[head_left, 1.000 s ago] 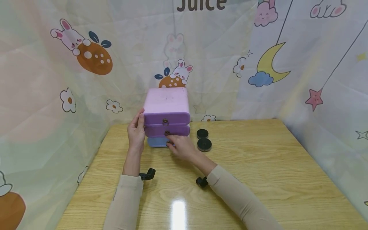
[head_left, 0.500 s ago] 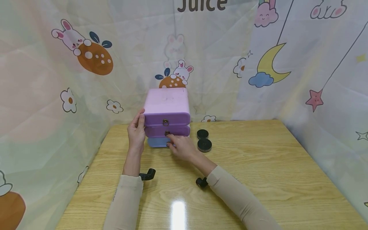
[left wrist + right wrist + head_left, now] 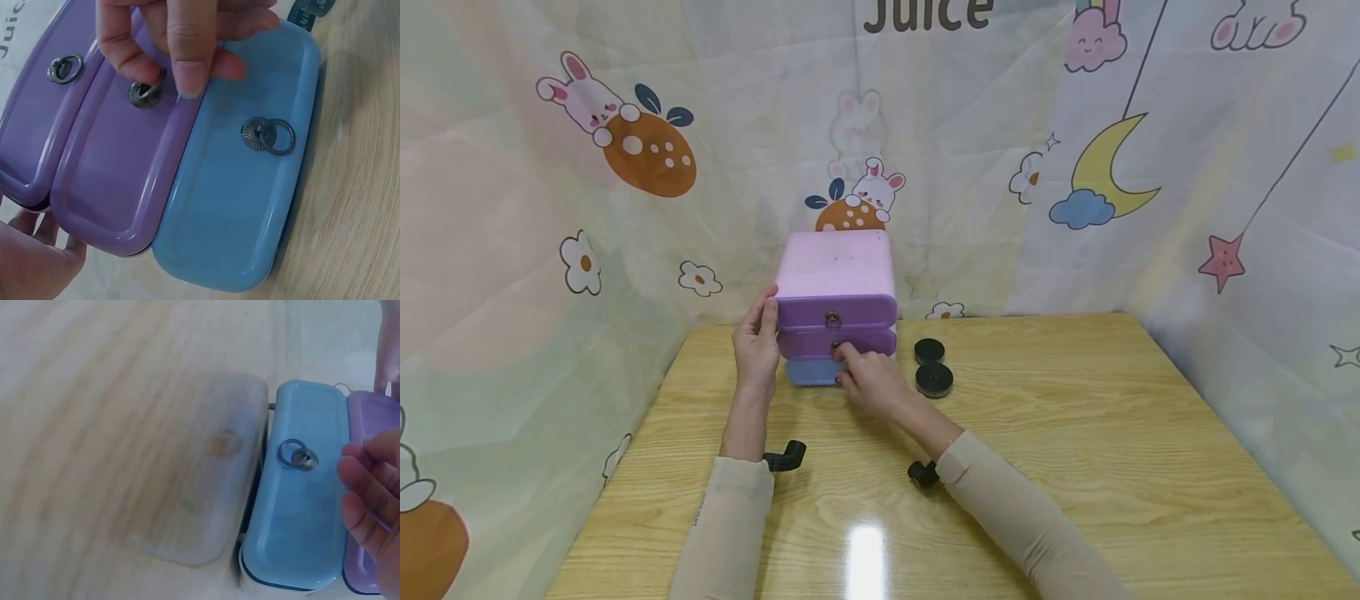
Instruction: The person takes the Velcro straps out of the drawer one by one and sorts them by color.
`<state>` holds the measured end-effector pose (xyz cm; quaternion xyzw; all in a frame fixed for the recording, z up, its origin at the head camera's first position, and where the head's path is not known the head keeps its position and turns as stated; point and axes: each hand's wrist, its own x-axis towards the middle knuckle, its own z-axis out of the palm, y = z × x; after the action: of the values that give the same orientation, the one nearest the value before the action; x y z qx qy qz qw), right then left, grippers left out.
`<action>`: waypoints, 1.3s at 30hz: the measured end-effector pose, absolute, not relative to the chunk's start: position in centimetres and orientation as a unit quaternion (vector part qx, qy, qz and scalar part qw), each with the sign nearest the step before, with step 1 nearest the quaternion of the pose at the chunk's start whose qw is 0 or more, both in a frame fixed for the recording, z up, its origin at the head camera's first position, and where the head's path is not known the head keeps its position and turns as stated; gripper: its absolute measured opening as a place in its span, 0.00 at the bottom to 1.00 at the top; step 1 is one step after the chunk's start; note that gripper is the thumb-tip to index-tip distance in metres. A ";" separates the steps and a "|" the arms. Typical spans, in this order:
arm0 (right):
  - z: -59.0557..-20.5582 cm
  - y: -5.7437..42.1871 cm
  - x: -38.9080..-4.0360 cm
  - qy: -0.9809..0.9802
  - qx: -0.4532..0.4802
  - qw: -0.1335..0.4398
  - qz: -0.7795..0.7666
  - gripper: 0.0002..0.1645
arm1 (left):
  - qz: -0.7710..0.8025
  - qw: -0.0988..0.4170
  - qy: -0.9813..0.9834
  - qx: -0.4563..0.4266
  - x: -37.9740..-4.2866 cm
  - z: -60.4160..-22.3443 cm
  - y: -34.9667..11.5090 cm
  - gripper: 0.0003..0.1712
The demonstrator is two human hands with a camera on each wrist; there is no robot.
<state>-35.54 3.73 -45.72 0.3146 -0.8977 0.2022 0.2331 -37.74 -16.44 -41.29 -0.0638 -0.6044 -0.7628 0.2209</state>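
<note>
A small chest of drawers point(image 3: 835, 262) with a pink top stands at the table's back. It has two purple drawer fronts above a blue drawer point(image 3: 231, 175). My left hand point(image 3: 756, 346) rests on its left side, fingers along the side panel and thumb at the front edge. With my right hand point(image 3: 876, 383) I grip the ring pull point(image 3: 149, 94) of the middle purple drawer point(image 3: 119, 169); the index fingertip is at the ring, which is tipped out from its base. The ring pulls of the top drawer point(image 3: 832, 319) and blue drawer hang free. All drawers look closed.
Two flat black discs point(image 3: 934, 379) lie on the wooden table point(image 3: 1075, 417), just right of the chest. Black wrist camera mounts point(image 3: 786, 456) stick out under both forearms. Printed cloth walls point(image 3: 962, 167) stand behind and at both sides.
My right index finger has shifted slightly up over the middle drawer's ring pull. My left hand and the chest have stayed in place.
</note>
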 end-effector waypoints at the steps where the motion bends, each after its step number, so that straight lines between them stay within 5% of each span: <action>1: -45.6 3.7 -35.5 -0.899 0.312 0.233 0.199 0.08 | -0.763 0.221 -0.604 -0.064 -37.7 -41.3 -16.4 0.23; 21: -44.9 4.0 -34.1 -0.877 0.372 0.258 0.163 0.01 | -0.761 0.226 -0.606 -0.056 -37.7 -41.1 -16.5 0.23; 39: -43.5 4.6 -31.4 -0.873 0.426 0.199 0.128 0.03 | -0.770 0.176 -0.609 -0.078 -36.0 -39.3 -17.0 0.23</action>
<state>-31.40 4.62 -43.53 0.4263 -0.8731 0.1283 0.1988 -36.00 -16.99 -39.29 -0.0777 -0.6087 -0.7697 0.1762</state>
